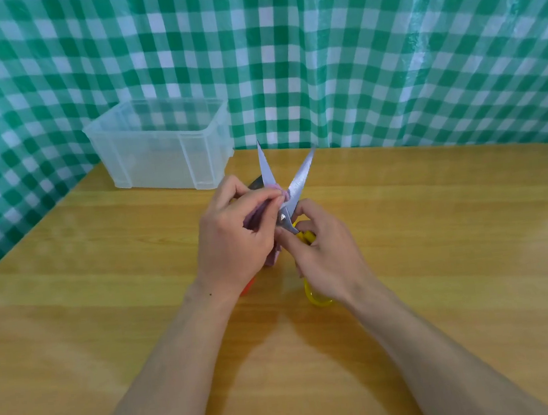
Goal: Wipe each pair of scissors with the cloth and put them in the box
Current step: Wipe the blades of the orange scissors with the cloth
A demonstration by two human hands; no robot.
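My right hand (326, 252) grips the yellow handles of a pair of scissors (300, 178), held above the table with its two steel blades spread wide and pointing away from me. My left hand (231, 236) pinches a pink cloth (283, 193) and presses it between the blades near the pivot. More of the cloth hangs below my left palm. A second pair of scissors lies under my left hand: only a red-orange handle (248, 286) and a dark tip (256, 183) show. The clear plastic box (161, 145) stands at the back left of the table.
The wooden table (444, 255) spreads around my hands. A green and white checked sheet (349, 43) hangs behind it and down its left side.
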